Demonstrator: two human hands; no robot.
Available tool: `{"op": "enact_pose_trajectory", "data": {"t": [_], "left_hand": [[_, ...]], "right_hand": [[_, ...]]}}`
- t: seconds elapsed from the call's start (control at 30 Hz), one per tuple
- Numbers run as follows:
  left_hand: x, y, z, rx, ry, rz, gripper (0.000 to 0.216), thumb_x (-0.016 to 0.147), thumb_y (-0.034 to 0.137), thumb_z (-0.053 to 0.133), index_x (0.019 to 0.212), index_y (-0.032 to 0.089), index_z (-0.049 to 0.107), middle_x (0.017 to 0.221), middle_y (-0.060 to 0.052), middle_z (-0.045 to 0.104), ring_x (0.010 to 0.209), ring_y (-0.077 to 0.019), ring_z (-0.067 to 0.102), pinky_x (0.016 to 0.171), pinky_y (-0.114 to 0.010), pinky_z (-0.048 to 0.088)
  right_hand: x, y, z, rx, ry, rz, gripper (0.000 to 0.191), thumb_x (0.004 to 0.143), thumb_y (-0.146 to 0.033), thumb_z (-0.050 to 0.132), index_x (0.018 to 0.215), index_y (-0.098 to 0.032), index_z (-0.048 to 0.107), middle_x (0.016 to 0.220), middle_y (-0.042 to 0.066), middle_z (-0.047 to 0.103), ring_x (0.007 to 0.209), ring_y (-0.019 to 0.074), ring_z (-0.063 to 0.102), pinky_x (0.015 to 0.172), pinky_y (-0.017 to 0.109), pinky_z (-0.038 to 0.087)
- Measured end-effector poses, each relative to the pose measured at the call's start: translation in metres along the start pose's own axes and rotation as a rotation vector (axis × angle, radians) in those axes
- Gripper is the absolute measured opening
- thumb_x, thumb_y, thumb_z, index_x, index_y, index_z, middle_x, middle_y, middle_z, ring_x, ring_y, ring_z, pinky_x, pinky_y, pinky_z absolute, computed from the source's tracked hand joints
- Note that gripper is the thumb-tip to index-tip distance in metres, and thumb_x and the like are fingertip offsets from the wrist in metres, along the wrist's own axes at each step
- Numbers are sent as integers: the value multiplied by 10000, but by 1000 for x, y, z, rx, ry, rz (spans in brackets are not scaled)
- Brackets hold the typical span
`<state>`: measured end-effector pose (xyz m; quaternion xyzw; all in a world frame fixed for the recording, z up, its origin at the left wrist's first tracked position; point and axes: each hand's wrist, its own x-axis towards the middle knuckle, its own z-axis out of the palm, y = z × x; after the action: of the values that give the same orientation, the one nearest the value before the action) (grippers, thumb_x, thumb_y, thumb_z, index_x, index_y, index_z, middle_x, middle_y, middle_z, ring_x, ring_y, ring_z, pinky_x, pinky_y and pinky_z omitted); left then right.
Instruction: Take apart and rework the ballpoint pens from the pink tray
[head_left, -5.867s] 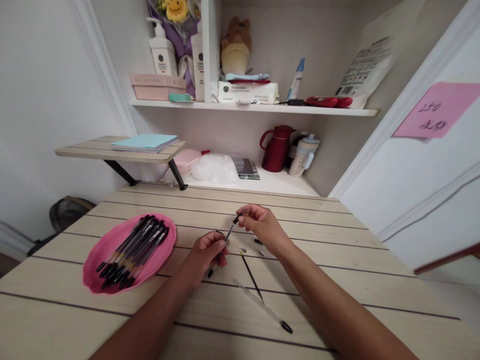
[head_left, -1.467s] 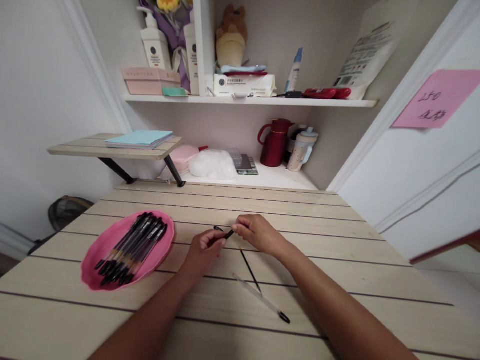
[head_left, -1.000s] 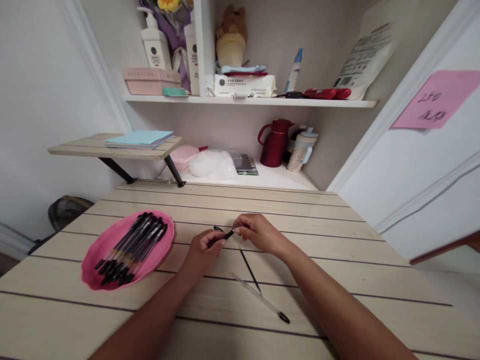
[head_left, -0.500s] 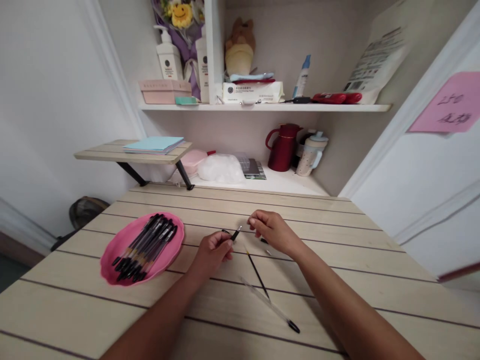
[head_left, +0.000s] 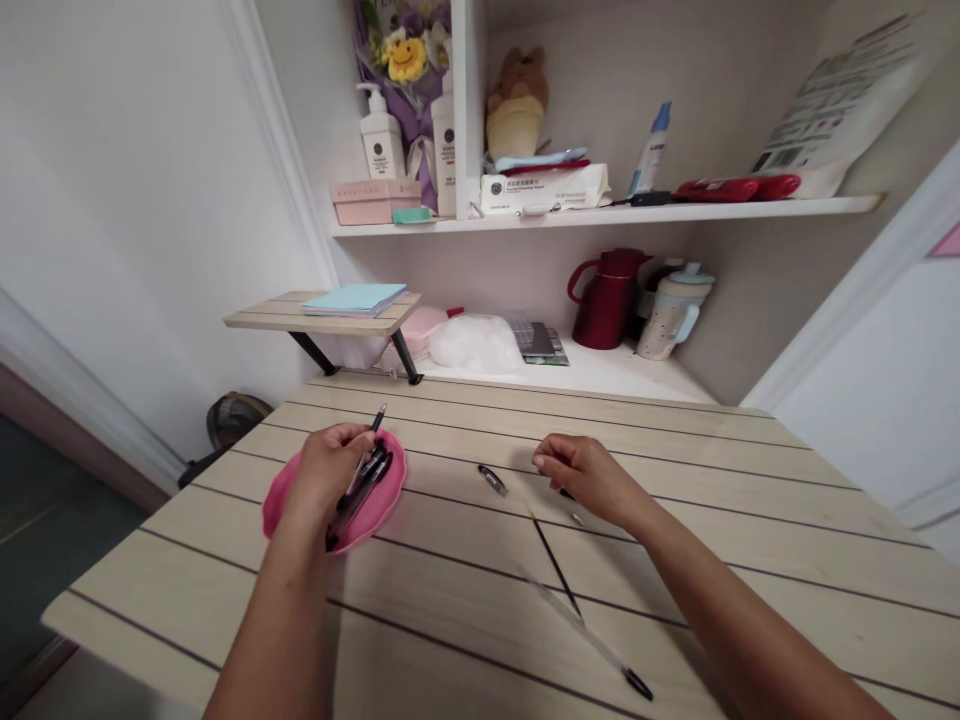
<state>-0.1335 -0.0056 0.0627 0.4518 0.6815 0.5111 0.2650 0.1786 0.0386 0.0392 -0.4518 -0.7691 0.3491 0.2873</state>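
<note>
My left hand (head_left: 330, 465) is over the pink scalloped dish (head_left: 390, 505), fingers closed on a black pen grip (head_left: 379, 418) with a silver tip pointing up and away. Several black-ended clear pens (head_left: 367, 490) lie in the dish, partly covered by that hand. My right hand (head_left: 581, 475) hovers over the table's middle with curled, pinched fingers; anything between them is too small to make out. Under it lie a small dark piece (head_left: 567, 494) and a small silver piece (head_left: 577, 519). A pen cap (head_left: 492, 480), an ink refill (head_left: 553, 560) and a clear pen barrel (head_left: 589, 632) lie nearby.
A small raised stand (head_left: 277, 316) with blue paper (head_left: 356, 298) is at the table's back left. Behind the table stand a red jug (head_left: 609, 300), a beige tumbler (head_left: 671, 315) and a white plastic bag (head_left: 476, 345). A shelf (head_left: 652, 212) with bottles and packets runs above.
My left hand has moved left from the table's middle to over the dish, carrying the pen grip. The pen cap is now uncovered. The view has turned left; my right hand stays near the small pieces.
</note>
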Motion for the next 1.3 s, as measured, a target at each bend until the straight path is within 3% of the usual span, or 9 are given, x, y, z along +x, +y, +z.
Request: {"op": "enact_pose_trajectory", "data": {"t": [0.17,0.3,0.5,0.63,0.73,0.93,1.1,1.3], "left_hand": [[-7,1,14,-370,-233,-148,266,593,280,667,805,130,611,639,-20,626,510,-93,548,502,-193,415],[-25,17,38,-566,-414,-183,230,641,287,633,807,141,567,595,10,579,449,-68,512,426,-170,380],[-56,20,87,-573,-661,-232,254,707,391,540,819,164,520,585,42,532,355,-30,414,333,-159,243],[-66,6,110,-498,-682,-254,194,691,343,548,748,163,501,582,45,524,362,-24,408,333,-159,192],[-67,-3,118,-508,-669,-279,130,672,248,534,766,166,500,576,50,514,369,-29,407,350,-161,227],[-66,-10,122,-561,-670,-287,177,649,216,547,810,156,507,606,36,521,399,-38,424,376,-168,272],[-68,-14,123,-555,-679,-325,247,634,235,592,855,155,515,617,32,544,406,-43,447,387,-171,289],[-70,-12,122,-542,-713,-341,268,639,284,616,867,173,531,627,36,554,394,-39,455,374,-164,274]], "right_hand": [[0,-1,0,-52,-6,14,199,756,-321,427,689,-175,544,550,-17,519,516,109,493,491,212,349],[1,-1,-2,-263,-6,5,173,753,-281,434,702,-184,568,617,5,582,575,120,510,521,218,330],[3,14,-16,-669,10,150,145,720,-207,477,726,-193,621,760,62,640,711,179,550,562,250,309],[4,19,-26,-703,-12,203,122,702,-207,512,679,-192,631,761,70,648,717,190,565,559,258,317],[6,21,-28,-712,-6,231,125,712,-225,510,693,-191,629,773,76,650,723,193,572,558,261,329],[8,38,-15,-809,33,426,231,712,-287,513,883,-154,592,894,138,629,805,237,578,592,288,369],[10,49,-10,-755,62,443,311,668,-245,539,962,-143,554,911,142,622,819,232,578,614,288,384],[11,48,-30,-469,176,416,126,661,-242,492,682,-150,575,722,104,634,686,201,578,539,265,373]]}}
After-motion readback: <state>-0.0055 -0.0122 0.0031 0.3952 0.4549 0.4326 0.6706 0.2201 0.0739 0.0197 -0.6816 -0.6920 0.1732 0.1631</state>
